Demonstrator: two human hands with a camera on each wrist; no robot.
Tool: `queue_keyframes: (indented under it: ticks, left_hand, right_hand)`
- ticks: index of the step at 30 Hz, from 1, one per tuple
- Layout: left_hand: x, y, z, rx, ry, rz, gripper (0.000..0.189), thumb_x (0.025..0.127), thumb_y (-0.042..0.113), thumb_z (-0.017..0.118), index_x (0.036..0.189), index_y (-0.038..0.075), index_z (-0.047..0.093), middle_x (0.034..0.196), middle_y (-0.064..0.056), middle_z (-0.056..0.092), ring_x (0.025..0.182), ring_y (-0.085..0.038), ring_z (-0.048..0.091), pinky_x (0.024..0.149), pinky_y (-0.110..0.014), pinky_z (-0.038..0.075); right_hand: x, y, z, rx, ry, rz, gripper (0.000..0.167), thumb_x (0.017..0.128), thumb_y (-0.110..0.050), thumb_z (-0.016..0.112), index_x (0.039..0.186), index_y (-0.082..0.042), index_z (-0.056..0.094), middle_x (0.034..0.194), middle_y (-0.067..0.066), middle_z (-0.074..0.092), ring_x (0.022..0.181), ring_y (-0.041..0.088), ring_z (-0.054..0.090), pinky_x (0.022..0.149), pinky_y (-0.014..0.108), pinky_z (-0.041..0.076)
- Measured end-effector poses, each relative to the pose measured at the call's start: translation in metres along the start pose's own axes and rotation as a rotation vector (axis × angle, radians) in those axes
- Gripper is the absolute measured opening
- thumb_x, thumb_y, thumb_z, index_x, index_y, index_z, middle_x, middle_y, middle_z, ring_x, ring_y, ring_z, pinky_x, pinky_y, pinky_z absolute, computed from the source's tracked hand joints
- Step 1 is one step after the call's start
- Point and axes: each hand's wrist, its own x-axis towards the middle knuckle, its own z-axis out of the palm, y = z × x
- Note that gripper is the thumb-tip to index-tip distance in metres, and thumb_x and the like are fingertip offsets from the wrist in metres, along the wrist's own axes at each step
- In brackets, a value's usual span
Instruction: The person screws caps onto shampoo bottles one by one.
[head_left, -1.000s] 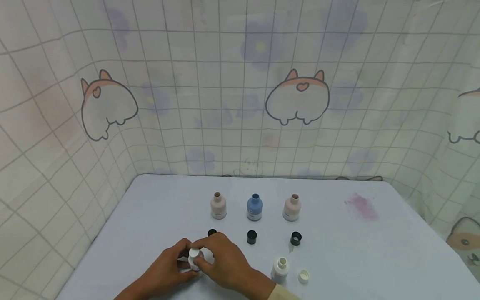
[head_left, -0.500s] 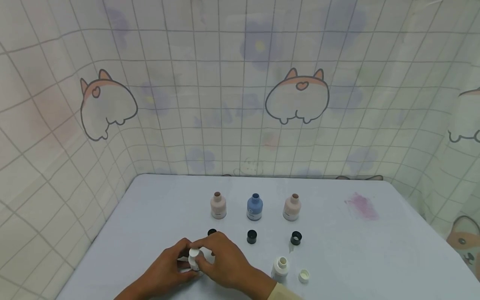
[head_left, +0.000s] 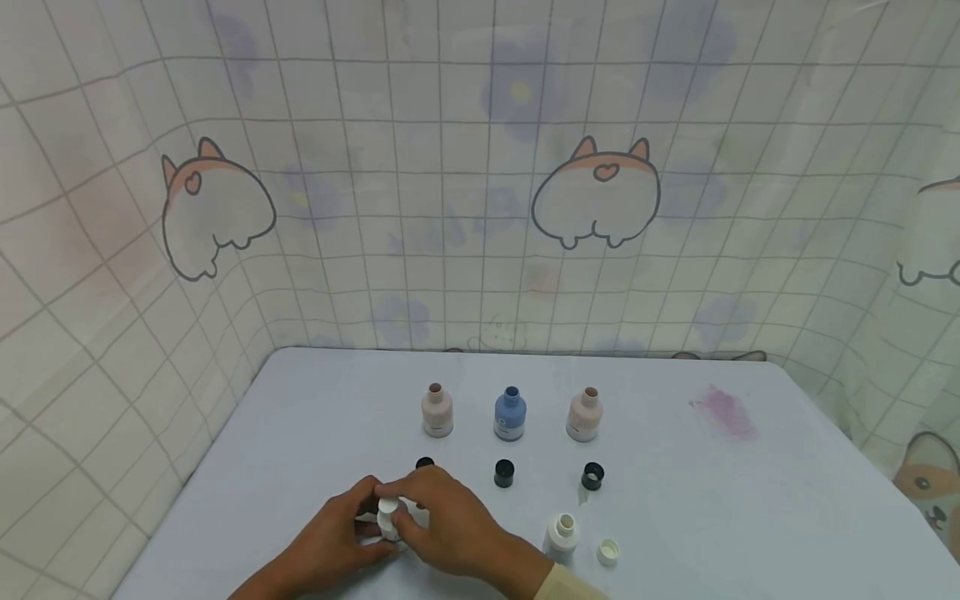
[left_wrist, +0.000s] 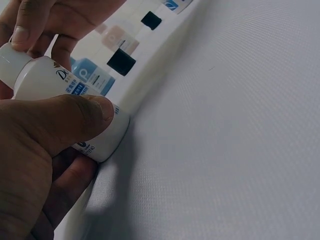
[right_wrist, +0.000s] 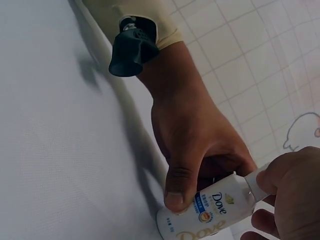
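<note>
A small white Dove bottle (left_wrist: 42,80) stands on the table, its white cap (left_wrist: 12,65) on its neck. My left hand (head_left: 330,537) grips the bottle's body, thumb across the label and fingers behind. From the right, my right hand (head_left: 448,521) pinches the cap between thumb and fingers. In the right wrist view the printed label faces the camera. To the right of my hands are an uncapped white bottle (head_left: 561,540) and a loose white cap (head_left: 608,552) lying with its hollow side up.
A row of uncapped bottles stands farther back: a pale pink one (head_left: 437,414), a blue one (head_left: 510,417) and another pale pink one (head_left: 584,417). Before them lie black caps, the left cap (head_left: 424,462) partly hidden by my right hand. A patterned curtain (head_left: 480,275) borders the table.
My right index finger has shifted slightly left over the cap. Both hands stay on the same bottle, and the other bottles and caps have not moved.
</note>
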Motion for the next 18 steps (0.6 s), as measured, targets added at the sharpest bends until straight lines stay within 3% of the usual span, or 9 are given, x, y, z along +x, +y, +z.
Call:
queue_keyframes:
  ticks: [8, 15, 18]
  left_hand:
    - [0.0033, 0.0013, 0.0013, 0.025, -0.001, -0.014, 0.051, 0.081, 0.026, 0.09, 0.117, 0.017, 0.054, 0.114, 0.004, 0.068, 0.107, -0.013, 0.067, 0.09, -0.026, 0.058]
    - [0.0022, 0.0006, 0.0009, 0.043, 0.005, 0.008, 0.053, 0.082, 0.03, 0.089, 0.118, 0.017, 0.054, 0.117, 0.002, 0.068, 0.107, -0.014, 0.067, 0.089, -0.024, 0.058]
    - [-0.0003, -0.001, 0.001, 0.042, 0.004, 0.018, 0.051, 0.083, 0.031, 0.088, 0.119, 0.019, 0.054, 0.117, 0.002, 0.068, 0.107, -0.013, 0.068, 0.09, -0.023, 0.057]
  right_hand:
    - [0.0027, -0.001, -0.0032, -0.014, -0.007, 0.061, 0.033, 0.099, -0.033, 0.071, 0.131, -0.03, 0.066, 0.125, -0.02, 0.06, 0.11, 0.0, 0.052, 0.084, 0.016, 0.052]
    - [0.0011, 0.003, -0.0023, -0.042, 0.001, -0.032, 0.039, 0.103, -0.026, 0.065, 0.141, -0.027, 0.061, 0.13, -0.017, 0.061, 0.117, 0.002, 0.053, 0.09, 0.019, 0.052]
    - [0.0005, 0.0038, -0.001, -0.061, -0.007, -0.028, 0.038, 0.103, -0.025, 0.064, 0.141, -0.029, 0.062, 0.128, -0.017, 0.061, 0.116, 0.002, 0.053, 0.092, 0.021, 0.052]
